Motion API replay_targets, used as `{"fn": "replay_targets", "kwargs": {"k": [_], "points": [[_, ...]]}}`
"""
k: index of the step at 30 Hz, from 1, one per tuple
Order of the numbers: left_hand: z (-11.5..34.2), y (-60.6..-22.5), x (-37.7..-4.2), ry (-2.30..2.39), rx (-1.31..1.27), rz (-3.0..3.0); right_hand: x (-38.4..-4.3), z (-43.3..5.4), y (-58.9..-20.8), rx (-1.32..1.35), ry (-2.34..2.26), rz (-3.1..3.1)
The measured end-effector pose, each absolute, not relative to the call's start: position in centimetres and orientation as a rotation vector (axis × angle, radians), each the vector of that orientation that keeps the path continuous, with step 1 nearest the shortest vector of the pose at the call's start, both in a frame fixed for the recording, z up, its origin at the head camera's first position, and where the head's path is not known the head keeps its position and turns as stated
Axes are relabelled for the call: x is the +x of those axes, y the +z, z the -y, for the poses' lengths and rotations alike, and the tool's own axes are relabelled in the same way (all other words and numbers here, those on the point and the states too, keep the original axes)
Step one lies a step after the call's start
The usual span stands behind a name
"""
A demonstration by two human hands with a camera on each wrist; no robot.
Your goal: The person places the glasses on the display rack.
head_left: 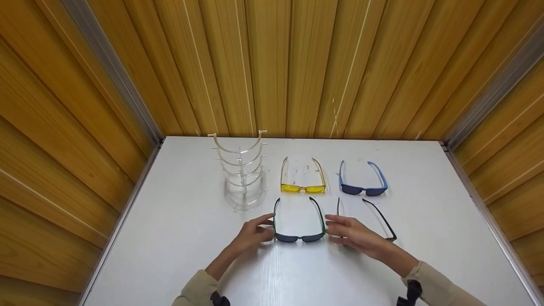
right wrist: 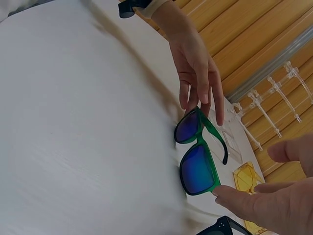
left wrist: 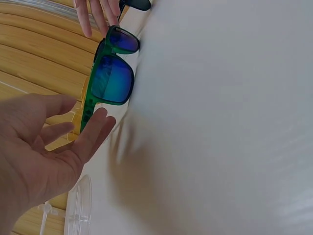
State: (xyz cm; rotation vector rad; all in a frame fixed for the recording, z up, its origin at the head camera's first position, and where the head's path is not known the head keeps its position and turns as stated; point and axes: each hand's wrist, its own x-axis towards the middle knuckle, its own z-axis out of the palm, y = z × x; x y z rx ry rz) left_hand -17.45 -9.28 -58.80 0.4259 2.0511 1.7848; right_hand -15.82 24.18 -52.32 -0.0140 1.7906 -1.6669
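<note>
A pair of green-framed sunglasses (head_left: 313,238) with dark blue lenses stands on the white table, arms unfolded and pointing away from me. My left hand (head_left: 251,233) is beside its left hinge, thumb and fingers apart on either side of the arm in the left wrist view. At the opposite hinge is my right hand (head_left: 359,236); in the right wrist view a fingertip touches the green frame's corner (right wrist: 215,188). Neither hand is curled round the sunglasses. Black glasses (head_left: 392,238) lie under and behind my right hand, which hides part of them.
A clear tiered glasses stand (head_left: 244,206) is at the back left of the table (head_left: 178,191). Yellow glasses (head_left: 314,189) and blue sunglasses (head_left: 375,192) lie behind the green pair, arms unfolded. Wood-patterned walls (head_left: 272,68) enclose the back and sides.
</note>
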Motion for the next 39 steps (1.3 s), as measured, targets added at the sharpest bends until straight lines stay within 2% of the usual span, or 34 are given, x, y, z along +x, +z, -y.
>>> {"fn": "replay_targets", "kwargs": {"k": [7, 15, 27, 39], "points": [[8.8, -58.7, -17.2, 1.794, 0.396, -2.042, -15.8, -24.0, -52.7, -0.037, -1.673, -1.769], [8.9, -59.1, -17.2, 1.850, 0.479, -2.030, -15.7, -23.7, -53.3, -0.002, -1.668, -1.733], [9.1, -58.5, -17.0, 1.839, 0.222, -2.015, -15.4, -23.3, -53.5, 0.051, -1.723, -1.672], [10.6, -58.1, -16.2, 1.848, 0.165, -2.000, -15.6, -22.5, -54.1, 0.053, -1.789, -1.598]]}}
